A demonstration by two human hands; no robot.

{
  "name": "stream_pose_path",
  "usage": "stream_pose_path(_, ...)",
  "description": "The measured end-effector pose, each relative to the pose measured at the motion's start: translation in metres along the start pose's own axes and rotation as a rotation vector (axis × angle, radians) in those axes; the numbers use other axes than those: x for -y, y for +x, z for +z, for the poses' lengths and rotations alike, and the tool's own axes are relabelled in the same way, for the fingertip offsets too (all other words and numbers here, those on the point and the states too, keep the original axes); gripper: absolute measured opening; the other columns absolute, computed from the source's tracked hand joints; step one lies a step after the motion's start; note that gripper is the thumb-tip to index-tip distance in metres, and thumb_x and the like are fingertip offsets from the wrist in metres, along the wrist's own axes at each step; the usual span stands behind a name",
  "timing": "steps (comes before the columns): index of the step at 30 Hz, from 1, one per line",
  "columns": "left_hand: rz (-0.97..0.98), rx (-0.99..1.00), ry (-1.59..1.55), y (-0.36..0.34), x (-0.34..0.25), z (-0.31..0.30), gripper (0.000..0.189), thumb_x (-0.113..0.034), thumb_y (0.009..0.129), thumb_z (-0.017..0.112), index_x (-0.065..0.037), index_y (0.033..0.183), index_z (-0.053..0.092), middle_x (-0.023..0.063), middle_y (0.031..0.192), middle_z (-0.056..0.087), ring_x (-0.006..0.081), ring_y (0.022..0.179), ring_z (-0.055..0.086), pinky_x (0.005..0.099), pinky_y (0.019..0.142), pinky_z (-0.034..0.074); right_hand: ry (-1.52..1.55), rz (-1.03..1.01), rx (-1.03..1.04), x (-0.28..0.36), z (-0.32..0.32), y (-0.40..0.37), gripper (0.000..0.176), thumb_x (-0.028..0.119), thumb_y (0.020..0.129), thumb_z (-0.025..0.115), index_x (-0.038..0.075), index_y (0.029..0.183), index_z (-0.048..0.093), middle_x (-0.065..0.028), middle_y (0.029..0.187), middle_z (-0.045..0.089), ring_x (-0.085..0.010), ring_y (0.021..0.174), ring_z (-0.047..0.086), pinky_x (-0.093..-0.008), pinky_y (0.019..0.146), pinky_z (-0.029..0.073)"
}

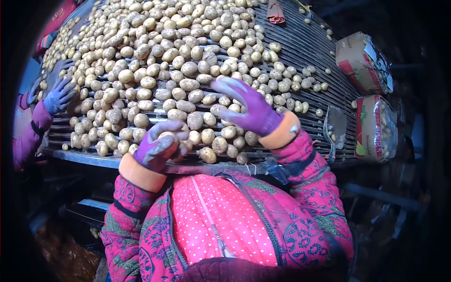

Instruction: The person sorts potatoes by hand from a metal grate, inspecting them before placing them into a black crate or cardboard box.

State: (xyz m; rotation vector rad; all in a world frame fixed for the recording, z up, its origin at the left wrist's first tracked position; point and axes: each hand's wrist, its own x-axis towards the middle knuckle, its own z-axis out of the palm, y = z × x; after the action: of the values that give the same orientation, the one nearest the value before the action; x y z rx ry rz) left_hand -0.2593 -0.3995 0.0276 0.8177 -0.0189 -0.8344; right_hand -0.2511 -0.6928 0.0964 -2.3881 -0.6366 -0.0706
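Note:
Many potatoes (189, 84) lie spread over a slatted metal conveyor (291, 51). My left hand (162, 143), in a purple and grey glove, is curled around a potato (167, 135) near the conveyor's front edge. To the right, my right hand (246, 105) hovers over the potatoes in the same kind of glove, its fingers apart and nothing in its grasp.
A co-worker's gloved hand (60, 96) reaches over the potatoes at the left. Two cartons, an upper one (352, 66) and a lower one (369, 129), stand at the right. The conveyor's metal front rim (101, 161) runs before my body. A red bag (276, 13) lies at the top.

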Motion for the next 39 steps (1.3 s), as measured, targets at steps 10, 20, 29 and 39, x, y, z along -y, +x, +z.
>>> stream_pose_path(10, 0.178, -0.415, -0.204, -0.087, -0.014, -0.088, 0.047, -0.03, 0.085, 0.069, -0.009, 0.124, 0.052, 0.0117, 0.11, 0.057, 0.0218, 0.076, 0.059, 0.0283, 0.056, 0.045, -0.437, -0.307, 0.401, -0.014, 0.079, -0.042, 0.077, 0.055, 0.065, 0.073, 0.034, 0.135, 0.047, -0.0101, 0.146, 0.039, -0.0388, 0.134, 0.034, -0.0611, 0.104, 0.029)
stream_pose_path(20, 0.131, -0.608, -0.168, -0.092, -0.022, -0.087, 0.025, -0.033, 0.094, 0.058, -0.02, 0.116, 0.057, 0.0042, 0.119, 0.058, 0.0175, 0.078, 0.056, 0.0276, 0.055, 0.042, -0.633, -0.361, 0.084, -0.03, 0.098, 0.138, 0.05, 0.031, 0.075, 0.066, 0.028, 0.125, 0.057, -0.0114, 0.138, 0.047, -0.0367, 0.124, 0.046, -0.0567, 0.098, 0.037)
stream_pose_path(29, 0.055, -0.595, -0.374, -0.065, -0.028, -0.072, 0.027, -0.035, 0.096, 0.057, -0.014, 0.113, 0.058, 0.0052, 0.106, 0.06, 0.0184, 0.073, 0.059, 0.0247, 0.05, 0.047, -0.186, 0.504, 0.034, -0.067, -0.042, -0.077, 0.045, 0.035, 0.084, 0.066, 0.014, 0.124, 0.061, -0.0134, 0.114, 0.065, -0.0315, 0.103, 0.064, -0.0419, 0.086, 0.052)
stream_pose_path(39, 0.051, -0.51, -0.47, -0.061, -0.036, -0.063, 0.034, -0.046, 0.097, 0.051, -0.014, 0.107, 0.058, 0.0045, 0.095, 0.06, 0.0192, 0.071, 0.058, 0.0275, 0.053, 0.051, -0.581, 0.538, 0.416, -0.011, 0.047, -0.113, 0.055, 0.034, 0.08, 0.067, 0.019, 0.13, 0.049, -0.0101, 0.111, 0.057, -0.0322, 0.093, 0.063, -0.0444, 0.076, 0.053)
